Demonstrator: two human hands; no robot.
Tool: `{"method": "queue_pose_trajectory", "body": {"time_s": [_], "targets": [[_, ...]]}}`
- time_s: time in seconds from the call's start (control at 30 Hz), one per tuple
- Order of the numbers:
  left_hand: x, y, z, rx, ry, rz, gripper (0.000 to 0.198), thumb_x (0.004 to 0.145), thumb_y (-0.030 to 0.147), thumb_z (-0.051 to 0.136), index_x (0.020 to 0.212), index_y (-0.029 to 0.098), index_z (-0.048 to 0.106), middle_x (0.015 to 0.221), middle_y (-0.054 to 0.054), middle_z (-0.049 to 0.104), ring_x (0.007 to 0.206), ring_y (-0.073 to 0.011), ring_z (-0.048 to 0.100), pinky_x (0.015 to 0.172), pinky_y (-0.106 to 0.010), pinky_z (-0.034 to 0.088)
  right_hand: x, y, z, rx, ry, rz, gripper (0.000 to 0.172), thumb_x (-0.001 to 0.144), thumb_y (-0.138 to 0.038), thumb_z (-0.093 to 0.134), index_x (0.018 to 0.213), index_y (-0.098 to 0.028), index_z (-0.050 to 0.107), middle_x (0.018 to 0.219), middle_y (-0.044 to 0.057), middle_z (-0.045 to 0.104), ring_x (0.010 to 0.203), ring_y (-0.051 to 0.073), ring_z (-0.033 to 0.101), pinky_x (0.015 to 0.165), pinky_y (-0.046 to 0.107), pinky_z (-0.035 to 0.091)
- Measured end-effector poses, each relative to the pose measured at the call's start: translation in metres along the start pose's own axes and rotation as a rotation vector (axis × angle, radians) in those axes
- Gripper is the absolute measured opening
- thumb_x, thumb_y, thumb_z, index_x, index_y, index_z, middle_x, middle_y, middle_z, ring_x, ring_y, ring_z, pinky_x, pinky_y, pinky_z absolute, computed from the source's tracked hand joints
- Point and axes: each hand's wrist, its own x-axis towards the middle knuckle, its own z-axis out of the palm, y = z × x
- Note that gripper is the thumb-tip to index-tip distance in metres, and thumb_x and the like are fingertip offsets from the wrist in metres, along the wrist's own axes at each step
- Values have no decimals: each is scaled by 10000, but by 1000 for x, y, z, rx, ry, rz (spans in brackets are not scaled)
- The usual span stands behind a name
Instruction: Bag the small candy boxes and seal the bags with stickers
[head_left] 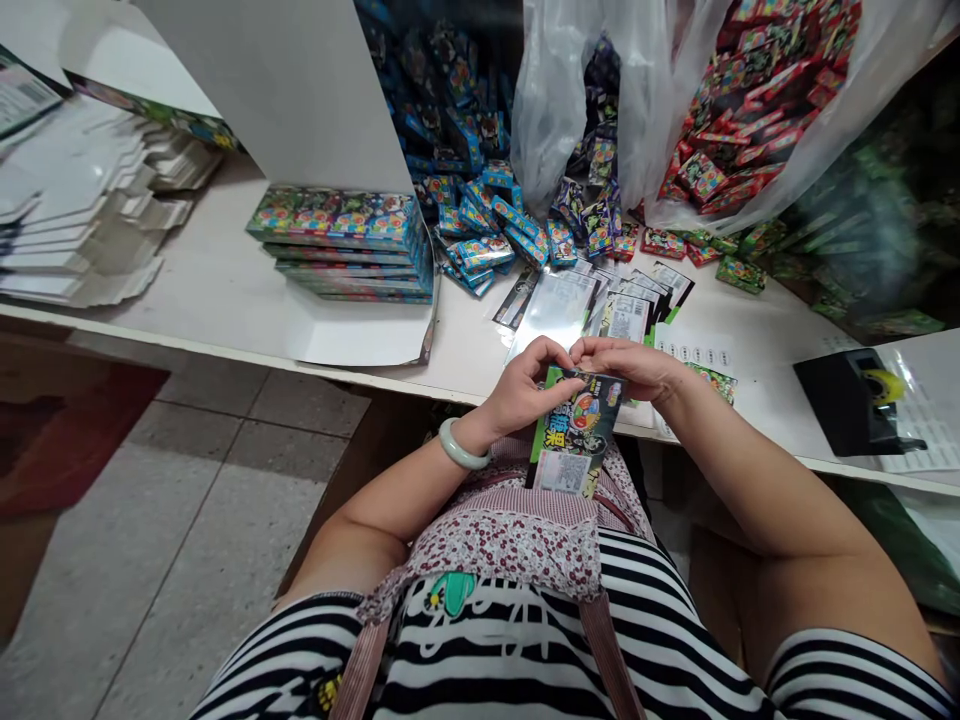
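Pinching the printed packet [577,425] by its top edge in the left hand [534,385], over the apron [517,535] — with the right hand [628,368] curled at the same edge, too hidden to tell if clasping. Looking past the grip, onto flat sleeves [626,315] on the table [206,240] — then left, to stacked boxes [345,218].

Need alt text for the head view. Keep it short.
Seen from above, a person's left hand holds a flat, dark printed packet over the lap, with the right hand at its top edge. On the white table beyond are stacked printed boxes to the left, loose small blue packs, and red packs in clear plastic.
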Motion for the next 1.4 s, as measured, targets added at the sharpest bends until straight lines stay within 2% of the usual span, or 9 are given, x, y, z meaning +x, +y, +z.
{"method": "queue_pose_trajectory", "body": {"time_s": [0.2, 0.33, 0.47, 0.67, 0.77, 0.87, 1.03, 1.2, 1.4], "targets": [[-17, -9, -12, -321, -289, -230, 607, 755, 425, 853, 1239, 259, 525, 1132, -57, 655, 993, -178, 657, 844, -307, 530, -7, 2, -11, 30, 6, -41, 334, 621, -273, 872, 834, -190, 628, 710, -38, 671, 577, 87, 586, 538, 199, 475], [-45, -12, -16, -327, -462, -354, 479, 849, 498, 749, 1199, 206, 603, 1048, -81, 709, 975, -207, 687, 869, -367, 559, -13, 9, -12, 23, 47, -73, 443, 570, -400, 934, 832, -182, 651, 697, -30, 668, 575, 92, 589, 541, 203, 473], [-47, 4, -46, 2, -188, -124, 401, 910, 523, 657, 1141, 194, 645, 1044, -93, 712, 961, -211, 679, 858, -365, 572, -15, 15, -11, -62, 246, -148, 486, 528, -482, 951, 811, -196, 677, 699, -21, 661, 611, 104, 598, 567, 216, 492], [2, 47, -187, 847, 637, 308, 332, 979, 421, 559, 1243, 220, 569, 1127, -93, 664, 1064, -220, 643, 1007, -400, 504, -24, 29, -33, 26, 458, -259, 422, 504, -465, 961, 778, -254, 720, 743, -3, 671, 675, 128, 637, 642, 248, 573], [28, 54, -251, 1148, 673, 323, 313, 992, 283, 449, 1272, 211, 567, 1271, -120, 634, 1255, -243, 569, 1125, -422, 422, -26, 41, -40, 76, 500, -250, 421, 480, -462, 973, 773, -269, 739, 760, 9, 698, 707, 129, 664, 661, 219, 589], [46, 46, -283, 1327, 569, 186, 395, 925, 154, 414, 1274, 184, 598, 1316, -129, 629, 1293, -251, 538, 1158, -432, 385, -23, 48, -41, 91, 498, -236, 406, 491, -459, 971, 771, -266, 749, 770, 23, 716, 689, 133, 674, 627, 210, 592], [51, 21, -284, 1432, 344, 23, 462, 870, 115, 414, 1276, 129, 635, 1344, -164, 620, 1308, -288, 516, 1177, -491, 326, -19, 49, -39, 87, 497, -251, 397, 510, -463, 965, 778, -262, 752, 752, 32, 713, 665, 144, 677, 613, 232, 606], [45, 13, -280, 1401, 328, -8, 472, 861, 128, 422, 1280, 141, 639, 1398, -156, 586, 1358, -289, 480, 1210, -514, 263, -19, 48, -41, 73, 496, -251, 360, 543, -440, 951, 785, -262, 754, 769, 37, 714, 658, 153, 677, 613, 258, 606], [49, 17, -283, 1348, 350, 8, 345, 943, 253, 414, 1170, 176, 662, 1255, -141, 644, 1247, -281, 545, 1134, -486, 377, -17, 50, -33, 53, 485, -278, 399, 537, -465, 943, 779, -243, 716, 748, 22, 697, 637, 147, 650, 614, 290, 573]]}}
